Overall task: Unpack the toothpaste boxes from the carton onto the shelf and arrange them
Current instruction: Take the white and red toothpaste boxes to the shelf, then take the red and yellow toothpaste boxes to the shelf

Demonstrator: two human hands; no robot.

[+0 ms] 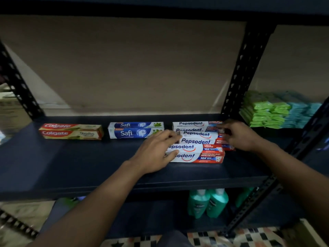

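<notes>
The step in hand appears to be the arranging. On the dark shelf (71, 166), in the middle of the frame, three groups of toothpaste boxes lie in a row: the Colgate boxes (71, 131) at the left, the Safi boxes (135, 130) in the centre, and the Pepsodent boxes (197, 141) at the right, which are stacked in steps and not yet even.

The left hand (154, 154) is spread, and its straight fingers touch the left ends of the front Pepsodent boxes. The right hand (240, 134) has bent fingers at the right ends of the boxes behind. It is blurred there, so I cannot tell if it grips or only pushes.

The carton is not clearly in the frame. I judge that the next move needs both hands to press the stack together until the ends are flush, gently, so that the upper boxes do not slide off.
</notes>
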